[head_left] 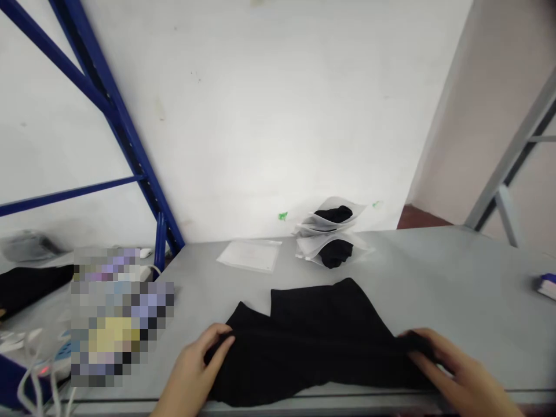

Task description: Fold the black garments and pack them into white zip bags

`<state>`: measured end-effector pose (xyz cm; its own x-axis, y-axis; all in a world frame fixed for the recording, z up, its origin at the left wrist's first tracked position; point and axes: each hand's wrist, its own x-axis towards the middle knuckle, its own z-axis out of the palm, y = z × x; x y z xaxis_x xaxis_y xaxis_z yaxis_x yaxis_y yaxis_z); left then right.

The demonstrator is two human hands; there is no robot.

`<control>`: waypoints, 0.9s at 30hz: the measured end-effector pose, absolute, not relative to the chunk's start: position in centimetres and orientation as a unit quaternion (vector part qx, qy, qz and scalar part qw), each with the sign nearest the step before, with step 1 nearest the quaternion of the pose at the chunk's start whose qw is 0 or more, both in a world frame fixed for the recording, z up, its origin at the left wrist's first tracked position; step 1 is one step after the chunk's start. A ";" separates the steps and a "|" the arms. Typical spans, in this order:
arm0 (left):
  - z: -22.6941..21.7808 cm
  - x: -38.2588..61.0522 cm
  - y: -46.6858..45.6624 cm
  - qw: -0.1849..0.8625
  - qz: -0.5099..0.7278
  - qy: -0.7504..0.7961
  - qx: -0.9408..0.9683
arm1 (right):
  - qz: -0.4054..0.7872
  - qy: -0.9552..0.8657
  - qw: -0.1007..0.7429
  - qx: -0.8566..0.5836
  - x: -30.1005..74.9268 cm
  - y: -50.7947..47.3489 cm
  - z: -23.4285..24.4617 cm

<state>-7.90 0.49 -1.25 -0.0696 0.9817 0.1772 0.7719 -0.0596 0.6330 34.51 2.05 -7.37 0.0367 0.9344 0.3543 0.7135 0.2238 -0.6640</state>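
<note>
A black garment (pixel 304 339) of soft cloth lies across the front of the grey table, partly doubled over; its exact kind I cannot make out. At its left end, my left hand (pixel 204 359) pinches the cloth between thumb and fingers. My right hand (pixel 447 365) is closed on the bunched right end. Between the hands a long fold runs across the cloth, and the far part lies flat with a notch at its left. Beyond the garment sit open pale plastic bags (pixel 306 246) with black cloth (pixel 336 253) in them.
A flat white plastic bag (pixel 252 256) lies at the table's back left. A blue metal frame (pixel 125 145) rises at the left, near white cables (pixel 35 388) and a blurred-out patch. At the far right edge is a small blue and white object (pixel 548 285).
</note>
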 end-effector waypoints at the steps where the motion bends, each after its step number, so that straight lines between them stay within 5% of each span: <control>1: -1.8 -8.0 0.9 0.151 0.290 0.675 0.661 | 0.177 -0.676 0.364 -0.615 33.7 2.6 -6.6; 8: 0.3 -6.5 3.8 0.032 0.231 0.648 0.725 | 0.187 -0.714 0.270 -0.618 32.7 6.2 -2.8; 18: 1.3 0.5 12.0 0.082 0.167 0.588 0.787 | 0.216 -0.724 0.296 -0.584 29.6 14.2 -2.2; 24: 2.5 -1.4 6.9 0.043 0.221 0.517 0.826 | 0.262 -0.738 0.396 -0.479 32.4 10.6 -0.7; 27: 0.8 -4.0 3.4 -0.038 0.179 0.548 0.816 | 0.270 -0.747 0.356 -0.492 34.7 7.8 -1.5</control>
<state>-4.00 3.35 0.79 0.3347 0.8812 0.3339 0.9085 -0.3958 0.1340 34.65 7.76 -1.47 -0.2625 0.9277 0.2655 0.5428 0.3695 -0.7542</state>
